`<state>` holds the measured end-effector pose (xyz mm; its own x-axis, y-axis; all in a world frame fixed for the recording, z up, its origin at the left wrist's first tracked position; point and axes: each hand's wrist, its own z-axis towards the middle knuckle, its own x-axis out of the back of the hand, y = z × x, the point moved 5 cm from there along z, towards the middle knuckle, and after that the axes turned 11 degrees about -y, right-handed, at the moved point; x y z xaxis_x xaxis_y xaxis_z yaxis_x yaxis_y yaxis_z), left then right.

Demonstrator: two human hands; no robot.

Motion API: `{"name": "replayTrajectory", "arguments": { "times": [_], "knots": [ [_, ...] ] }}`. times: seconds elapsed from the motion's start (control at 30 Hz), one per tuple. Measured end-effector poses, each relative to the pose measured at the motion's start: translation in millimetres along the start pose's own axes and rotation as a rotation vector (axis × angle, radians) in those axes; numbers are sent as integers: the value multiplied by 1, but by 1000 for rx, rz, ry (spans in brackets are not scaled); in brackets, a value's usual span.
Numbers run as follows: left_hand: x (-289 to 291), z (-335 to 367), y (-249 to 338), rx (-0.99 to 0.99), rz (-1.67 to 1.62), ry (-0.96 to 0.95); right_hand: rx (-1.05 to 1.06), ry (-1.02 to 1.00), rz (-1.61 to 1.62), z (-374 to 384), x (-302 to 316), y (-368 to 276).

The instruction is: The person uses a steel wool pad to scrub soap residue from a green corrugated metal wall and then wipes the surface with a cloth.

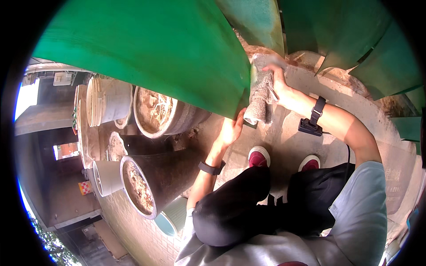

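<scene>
A large green panel (146,53) stretches from the upper left to just in front of me. My right hand (280,86) is closed on a rumpled grey-brown cloth (259,93), which lies along the panel's near right edge. Part of that edge is hidden under the cloth. Below it, my left hand (230,131) grips the panel's lower corner, with its fingers close to the cloth's lower end. Some of the left fingers are hidden by the panel.
More green panels (337,31) lean at the upper right. To the left stand a dark tall pot (168,175), a round planter (177,117) with dry straw, a white bucket (111,99) and a smaller white pot (106,177). My red shoes (258,157) rest on the concrete floor (284,146).
</scene>
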<state>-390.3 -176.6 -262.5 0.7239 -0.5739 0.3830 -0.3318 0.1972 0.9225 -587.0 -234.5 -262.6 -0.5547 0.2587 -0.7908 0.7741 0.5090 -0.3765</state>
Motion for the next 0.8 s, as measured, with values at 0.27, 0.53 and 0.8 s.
{"name": "replayTrajectory", "arguments": {
  "times": [0.27, 0.53, 0.8],
  "knots": [
    [40, -19, -22, 166, -496, 25, 215, -515, -36, -18, -59, -64],
    [76, -19, -25, 212, -693, 32, 376, -492, -23, -61, -106, -86],
    [65, 0, 36, 412, -722, -219, 1308, -436, -1160, -122, -135, -143]
  ]
}}
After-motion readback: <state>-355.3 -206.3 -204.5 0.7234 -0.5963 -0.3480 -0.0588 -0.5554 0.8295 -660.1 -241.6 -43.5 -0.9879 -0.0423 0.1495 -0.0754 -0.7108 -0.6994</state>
